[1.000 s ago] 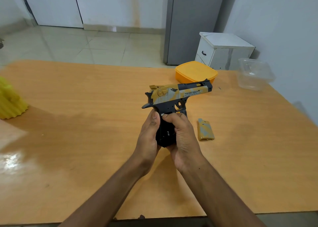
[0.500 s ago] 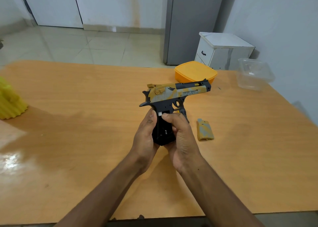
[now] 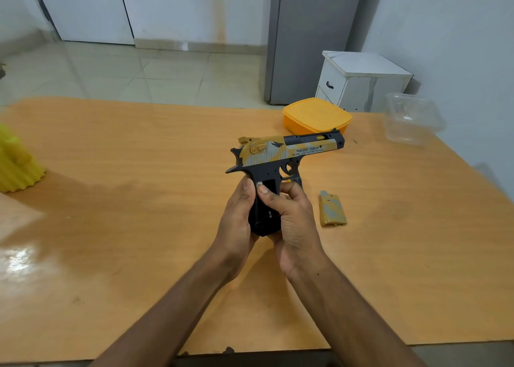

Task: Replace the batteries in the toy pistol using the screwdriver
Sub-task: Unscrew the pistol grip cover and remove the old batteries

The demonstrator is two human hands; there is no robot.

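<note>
- The toy pistol (image 3: 281, 155) is held up off the bench (image 3: 139, 200), a bit right of middle, barrel pointing right and the grip hanging down between both hands.
- Left hand (image 3: 236, 222) is wrapped around the back and underside of the grip, thumb up along the rear edge. Basically the clamp.
- Right hand (image 3: 292, 222) grips the front of the grip, and its thumb and forefinger look like they're pinching a small silvery thing (image 3: 259, 183) right at the top of the open battery bay. My guess is a battery end or a contact; too small to say for sure.
- The grip cover (image 3: 333, 208) is already off, lying flat on the bench just right of the right hand, clear of the pistol.
- So I'd call this the middle step: bay open, batteries being worked in or out. Can't tell which from here, since no loose batteries show anywhere.
- No screwdriver in sight either; could be hidden by the arms or out of shot.
- Next move needs the cell seated or pulled squarely, with polarity checked, left hand steady so the pistol doesn't twist.
- After that: cover back on, screw in.
- Also around: orange lidded box (image 3: 317, 116) and clear tub (image 3: 411, 122) at the far side.
</note>
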